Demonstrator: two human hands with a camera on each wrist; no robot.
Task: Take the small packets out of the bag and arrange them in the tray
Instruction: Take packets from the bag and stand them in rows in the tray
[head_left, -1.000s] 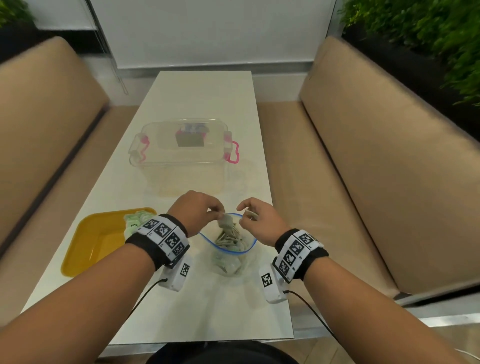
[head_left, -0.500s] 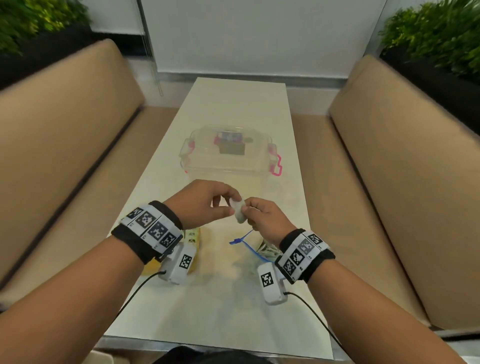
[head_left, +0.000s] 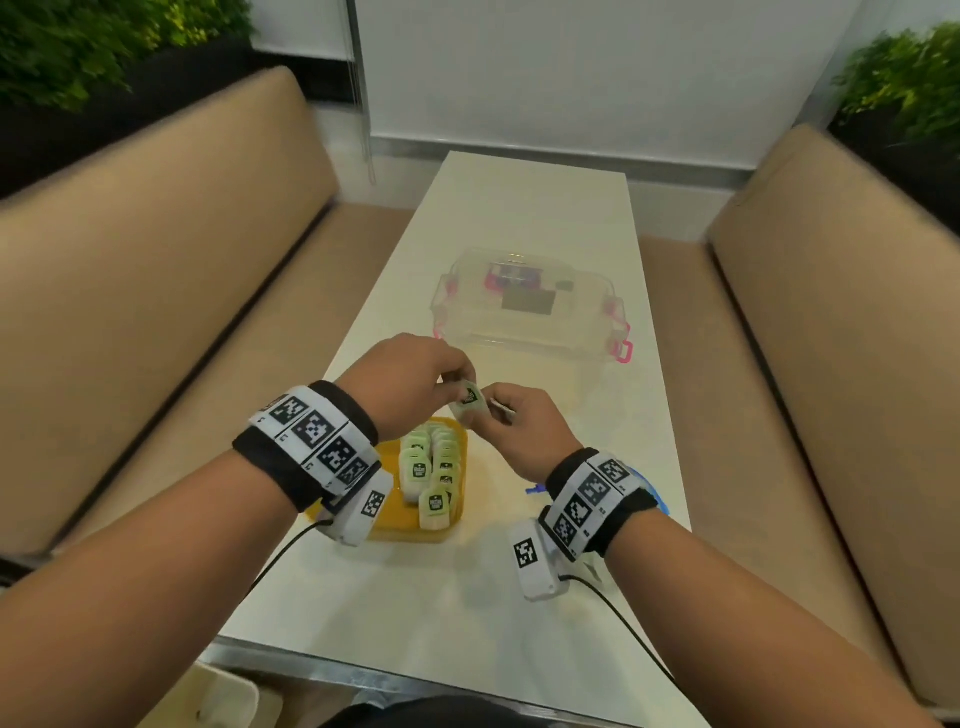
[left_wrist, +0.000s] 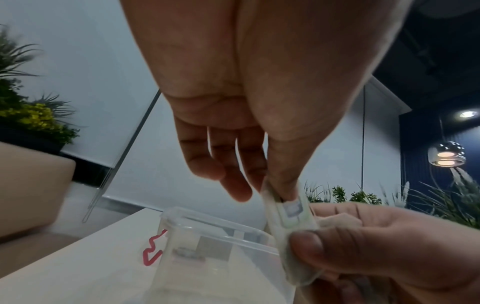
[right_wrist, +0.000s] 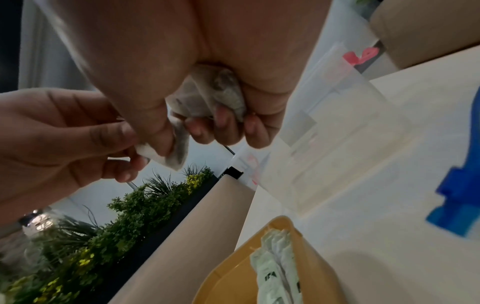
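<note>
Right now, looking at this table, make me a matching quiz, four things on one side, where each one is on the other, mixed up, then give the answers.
Things:
1. held packet
2. yellow tray
3. clear box
4. bag's blue zip strip

Places:
A. farther up the table, pink latches on its ends
B. on the table beside the right wrist
C. pinched between left hand and right hand, above the table
D. below the left wrist, rows of packets inside

Pairs: 1-C, 2-D, 3-A, 4-B
</note>
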